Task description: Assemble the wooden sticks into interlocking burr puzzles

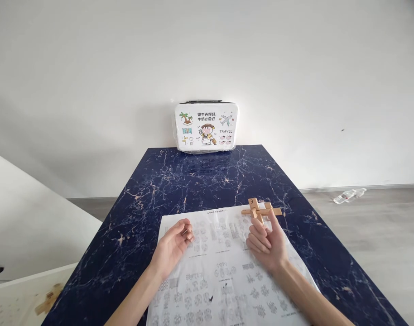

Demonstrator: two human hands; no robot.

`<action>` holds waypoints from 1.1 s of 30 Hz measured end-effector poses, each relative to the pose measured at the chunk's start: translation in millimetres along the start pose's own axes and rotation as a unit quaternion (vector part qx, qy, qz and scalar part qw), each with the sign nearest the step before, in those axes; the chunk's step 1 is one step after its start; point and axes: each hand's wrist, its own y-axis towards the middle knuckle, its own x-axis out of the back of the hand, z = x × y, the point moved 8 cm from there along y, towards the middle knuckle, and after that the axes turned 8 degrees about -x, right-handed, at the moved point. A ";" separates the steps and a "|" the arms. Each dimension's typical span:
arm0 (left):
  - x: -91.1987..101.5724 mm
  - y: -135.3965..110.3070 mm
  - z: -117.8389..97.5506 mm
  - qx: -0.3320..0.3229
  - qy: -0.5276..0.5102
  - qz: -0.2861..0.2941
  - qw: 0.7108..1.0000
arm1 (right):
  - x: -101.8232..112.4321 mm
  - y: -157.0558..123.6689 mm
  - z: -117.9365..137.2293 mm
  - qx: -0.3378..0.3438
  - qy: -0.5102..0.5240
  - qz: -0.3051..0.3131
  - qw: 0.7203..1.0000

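Observation:
A small wooden interlocking puzzle (260, 210) of crossed sticks rests at the far right corner of a printed instruction sheet (223, 271). My right hand (266, 242) is just below it, fingertips touching the puzzle's near end, fingers loosely bent, holding nothing. Over the sheet's left part, my left hand (173, 246) lies palm inward with fingers curled loosely and nothing visible in them. The sheet covers the near part of a dark blue marbled table (200, 181).
A white illustrated case (206, 127) marked TRAVEL stands at the table's far edge against the white wall. A clear plastic bottle (349, 195) lies on the floor at right. A white surface (30, 290) at lower left shows another wooden puzzle (49, 301).

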 end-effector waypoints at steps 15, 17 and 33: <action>0.1 1.3 1.8 0.002 0.012 0.000 1.000 | 17.4 -1.4 22.5 0.026 0.111 0.028 0.993; -0.3 0.9 1.8 0.002 0.011 0.000 1.000 | 20.4 -1.7 22.7 0.030 0.079 0.006 0.996; 1.1 0.5 2.1 -0.001 0.010 -0.001 1.000 | 18.6 -1.6 23.1 0.034 0.165 0.024 0.985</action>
